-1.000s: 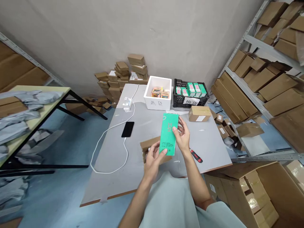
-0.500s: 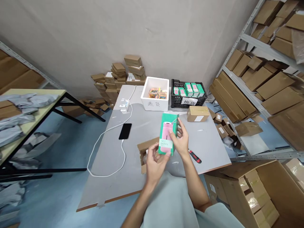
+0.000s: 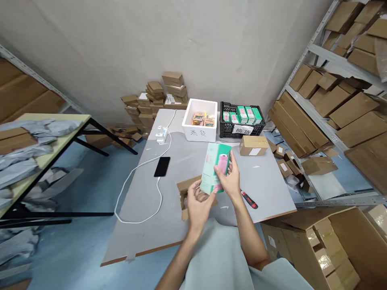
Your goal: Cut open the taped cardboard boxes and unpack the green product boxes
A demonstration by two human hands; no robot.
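Observation:
Both hands hold a green product box (image 3: 211,167) with a pink device pictured on its front; a pale printed side panel is turned partly toward me. My left hand (image 3: 198,203) grips its lower left corner. My right hand (image 3: 230,177) clasps the right edge, thumb across the front. Under and behind my left hand lies an opened cardboard box (image 3: 185,187) with its flaps up, its inside mostly hidden. A red and black utility knife (image 3: 249,199) rests on the table to the right of my right wrist.
On the grey table (image 3: 145,221) are a phone (image 3: 162,166) on a white cable, a power strip (image 3: 161,135), a white foam bin (image 3: 199,134), a black crate (image 3: 242,129) of green boxes and a closed carton (image 3: 254,146). A large open carton (image 3: 290,245) stands lower right.
The green box has been turned in my hands, from its front facing me to its pale side panel showing on the left. Both hands still hold it. The view has shifted slightly.

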